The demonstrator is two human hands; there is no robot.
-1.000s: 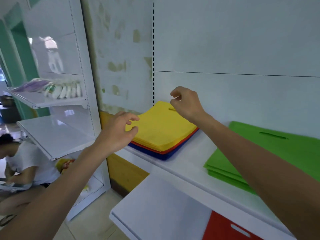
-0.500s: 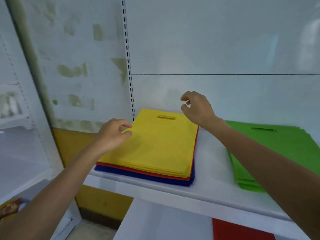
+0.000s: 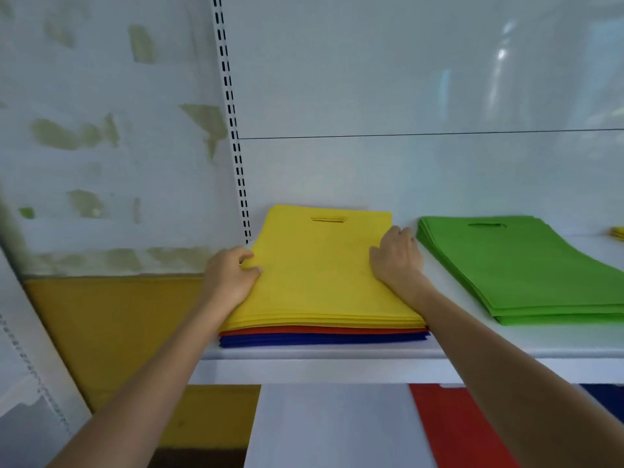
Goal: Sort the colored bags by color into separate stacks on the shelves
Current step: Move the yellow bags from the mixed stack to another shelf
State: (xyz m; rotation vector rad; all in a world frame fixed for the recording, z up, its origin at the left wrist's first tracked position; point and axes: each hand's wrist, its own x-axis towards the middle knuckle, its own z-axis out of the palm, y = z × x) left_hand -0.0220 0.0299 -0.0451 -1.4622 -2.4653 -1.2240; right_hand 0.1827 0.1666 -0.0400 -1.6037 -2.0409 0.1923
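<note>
A mixed stack lies on the white upper shelf (image 3: 324, 361): yellow bags (image 3: 317, 271) on top, red bags (image 3: 324, 330) under them, blue bags (image 3: 324, 340) at the bottom. My left hand (image 3: 229, 278) pinches the left edge of the yellow bags, thumb on top. My right hand (image 3: 396, 260) grips their right edge, fingers curled over the side. A separate stack of green bags (image 3: 526, 271) lies to the right on the same shelf.
On the lower shelf (image 3: 331, 427) lie a red bag (image 3: 452, 430) and a blue bag (image 3: 604, 396) at the right edge. A few yellow bags (image 3: 618, 232) show at the far right of the upper shelf. A slotted upright (image 3: 233, 130) stands behind the stack.
Both hands came down onto the yellow bags' side edges; before they hovered above the stack. The view moved closer and squared up to the shelf.
</note>
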